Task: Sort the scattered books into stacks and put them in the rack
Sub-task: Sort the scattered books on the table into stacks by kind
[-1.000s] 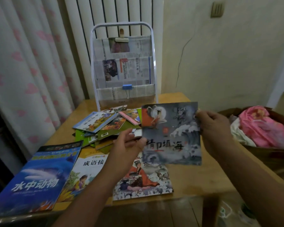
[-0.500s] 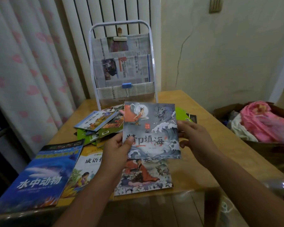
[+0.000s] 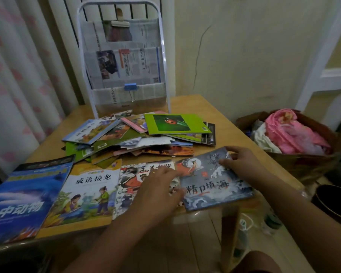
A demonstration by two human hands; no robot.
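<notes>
A grey wave-cover book [image 3: 215, 180] is lying flat on the wooden counter [image 3: 209, 107], at the right end of a row of 4 books along the near edge. The right hand [image 3: 238, 160] is resting on the far right corner of this book, its fingers [image 3: 225, 161] loosely bent and pressing down on the cover rather than wrapping around it. The left hand [image 3: 158, 188] is lying on the next book to the left of the grey book, a white-and-red cover book [image 3: 134, 182], with its fingers spread nearly straight and the thumb reaching the grey book's left edge; it is gripping nothing.

Left of the grey book, past the white-and-red one, a yellow cover book [image 3: 87, 196] and then a large blue cover book [image 3: 22, 198] are sitting side by side. Behind the grey book, a loose pile of scattered books [image 3: 126, 138] is spreading across the middle of the counter, with a green ladybird book [image 3: 175, 124] lying on top.

Further behind the grey book, the white rack [image 3: 161, 56] is standing upright at the back of the counter, its pockets lined with newspaper [image 3: 130, 64] and a blue binder clip [image 3: 130, 86] on the lower pocket. To the right of the grey book, off the counter, a brown box [image 3: 311, 164] is holding pink cloth [image 3: 291, 131].
</notes>
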